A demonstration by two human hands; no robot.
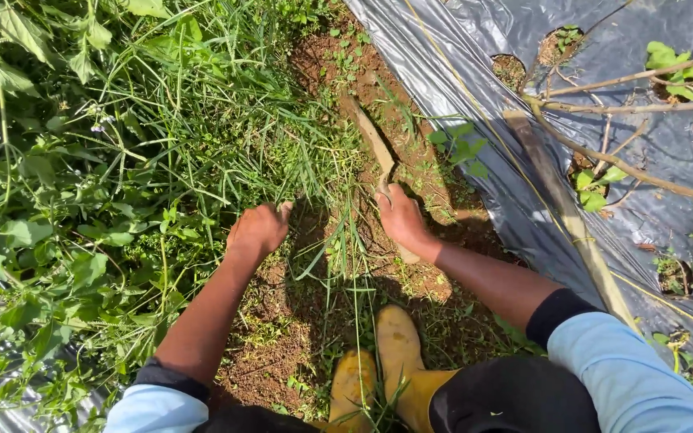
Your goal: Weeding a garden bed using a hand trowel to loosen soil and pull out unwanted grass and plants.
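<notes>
My left hand (257, 229) is closed around a bunch of long green grass (298, 172) that grows at the edge of the weedy bank. My right hand (401, 216) grips the handle of a soil-covered blade (369, 136), a machete-like knife whose tip points away from me over bare brown earth. The blade lies just right of the grass bunch. Both arms reach forward from light blue sleeves with dark cuffs.
Thick weeds and grass (82, 160) fill the left side. Grey plastic mulch sheeting (459, 56) with planting holes covers the right, crossed by a wooden stake (563, 208) and bare branches (627, 84). My yellow rubber boots (395, 353) stand on the soil strip.
</notes>
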